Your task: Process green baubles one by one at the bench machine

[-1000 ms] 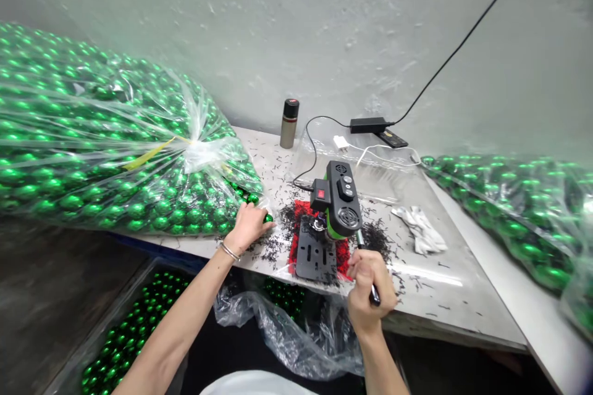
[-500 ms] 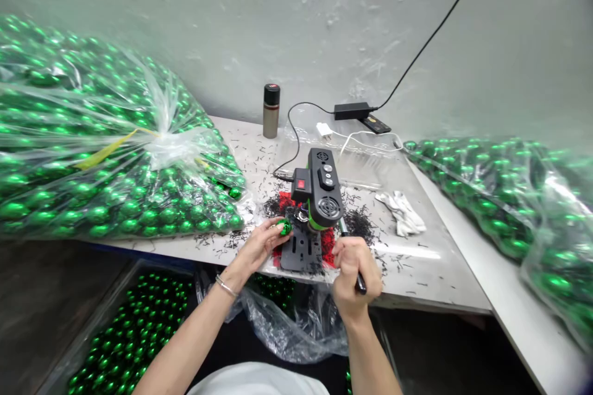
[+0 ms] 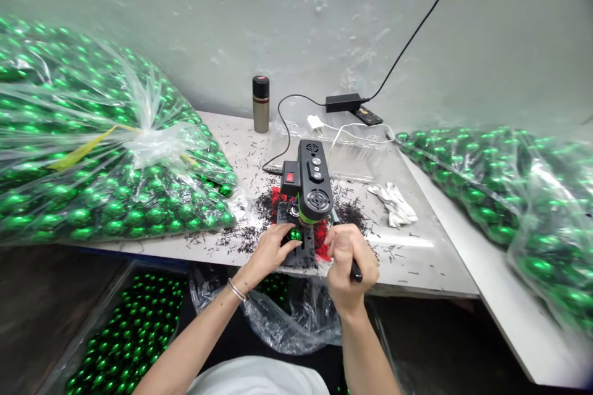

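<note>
Pinched between the thumb and fingers of my left hand (image 3: 269,251) is a shiny green ball (image 3: 295,234), held under the head of a small black bench machine (image 3: 315,179), over its dark base plate (image 3: 299,256). My right hand (image 3: 351,259) is wrapped round the black-gripped lever (image 3: 356,271) at the machine's right side. Red material (image 3: 322,241) shows beneath the machine on both sides. Many short black scraps (image 3: 349,215) lie heaped and scattered around it. The machine's head hides the far side of the plate.
A big clear bag of green balls (image 3: 92,191) fills the left; another bag (image 3: 509,197) lies right. Behind the machine are a bottle (image 3: 260,105), a power adapter (image 3: 343,102), a phone-like slab (image 3: 367,115) and cables. White gloves (image 3: 395,203) lie right. More balls (image 3: 130,321) sit below the table edge.
My left hand has brought the green ball rightward, from beside the plate to under the machine's head. My right hand keeps its grip on the lever. The whole view has shifted slightly.
</note>
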Action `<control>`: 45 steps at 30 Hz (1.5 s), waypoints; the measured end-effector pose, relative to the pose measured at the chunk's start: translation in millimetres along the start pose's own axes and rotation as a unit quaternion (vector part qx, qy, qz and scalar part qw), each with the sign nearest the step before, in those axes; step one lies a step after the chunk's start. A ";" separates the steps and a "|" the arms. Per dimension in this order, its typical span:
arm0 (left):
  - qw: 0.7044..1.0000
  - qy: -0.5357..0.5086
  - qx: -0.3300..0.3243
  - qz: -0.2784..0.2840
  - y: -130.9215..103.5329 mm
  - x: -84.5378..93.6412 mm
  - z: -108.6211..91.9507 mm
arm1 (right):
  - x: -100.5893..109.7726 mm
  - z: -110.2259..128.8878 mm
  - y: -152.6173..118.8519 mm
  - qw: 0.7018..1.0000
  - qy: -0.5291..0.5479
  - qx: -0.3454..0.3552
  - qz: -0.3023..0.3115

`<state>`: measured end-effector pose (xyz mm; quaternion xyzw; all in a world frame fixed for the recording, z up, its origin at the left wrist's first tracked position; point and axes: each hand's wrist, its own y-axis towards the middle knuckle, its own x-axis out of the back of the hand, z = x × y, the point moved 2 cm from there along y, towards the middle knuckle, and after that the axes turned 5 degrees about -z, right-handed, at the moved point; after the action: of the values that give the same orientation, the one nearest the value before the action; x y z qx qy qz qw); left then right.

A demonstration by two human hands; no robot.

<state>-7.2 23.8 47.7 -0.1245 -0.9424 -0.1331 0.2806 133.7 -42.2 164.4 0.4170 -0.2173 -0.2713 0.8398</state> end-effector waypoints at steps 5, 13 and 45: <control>0.997 0.032 -0.048 -0.054 -3.3 -11.9 2.8 | 3.0 -5.3 -10.0 0.999 -0.005 0.025 0.019; 0.993 0.034 -0.065 -0.090 -7.4 -19.2 7.0 | -4.3 -40.9 -61.1 0.995 -0.011 0.099 0.019; 0.989 -0.033 -0.137 -0.032 -119.0 -9.7 14.8 | -1.7 -15.8 -23.9 0.999 0.015 0.002 -0.043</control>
<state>-43.5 -84.0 8.7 -0.1357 -0.9274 -0.2659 0.2255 135.2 -43.9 135.7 0.4314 -0.1875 -0.3005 0.8297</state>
